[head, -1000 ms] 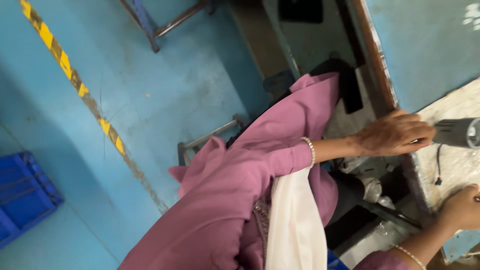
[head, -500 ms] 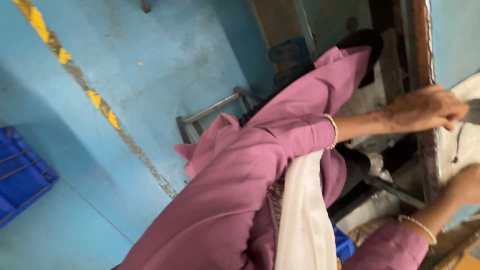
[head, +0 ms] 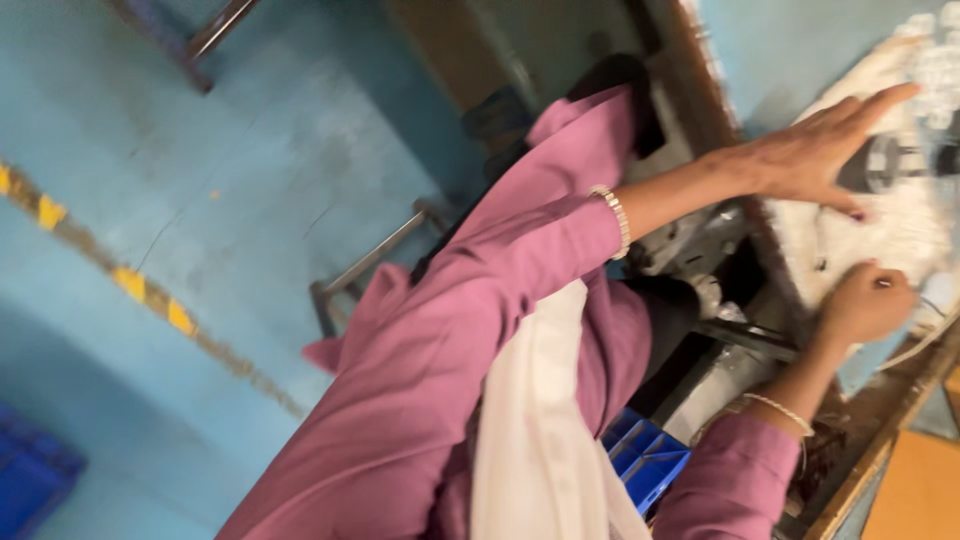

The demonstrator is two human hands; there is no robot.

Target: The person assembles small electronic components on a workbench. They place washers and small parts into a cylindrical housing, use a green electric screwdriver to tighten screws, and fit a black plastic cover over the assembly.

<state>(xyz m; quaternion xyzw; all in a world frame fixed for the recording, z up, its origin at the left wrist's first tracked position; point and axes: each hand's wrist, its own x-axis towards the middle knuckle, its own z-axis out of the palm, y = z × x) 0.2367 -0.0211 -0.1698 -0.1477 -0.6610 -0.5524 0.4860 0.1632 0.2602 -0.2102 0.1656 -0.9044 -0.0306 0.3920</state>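
Closest to the camera is a mauve sleeve and a long white scarf (head: 530, 420) hanging down the front, with a blue plastic crate (head: 645, 462) tucked low under the tabletop (head: 880, 455) edge. Past that, one hand (head: 865, 302), bangle at the wrist, is curled narrow with its fingertips pressed down on a piece of white cloth (head: 900, 225) near the tabletop's near edge; pretty blurry, so I can't tell if it's pinching the cloth or just pushing on it. Further in, the other hand (head: 815, 150) is spread wide and flat, fingers stretched out over the same white cloth, resting on it, with a beaded bracelet (head: 612, 220) on that wrist. A grey metal part (head: 880, 165) sits just beside those outstretched fingers, too smeared to make out. Way back there's the blue floor (head: 250, 180) with a yellow-and-black stripe (head: 150, 300) and a metal frame (head: 370, 265) standing on it.
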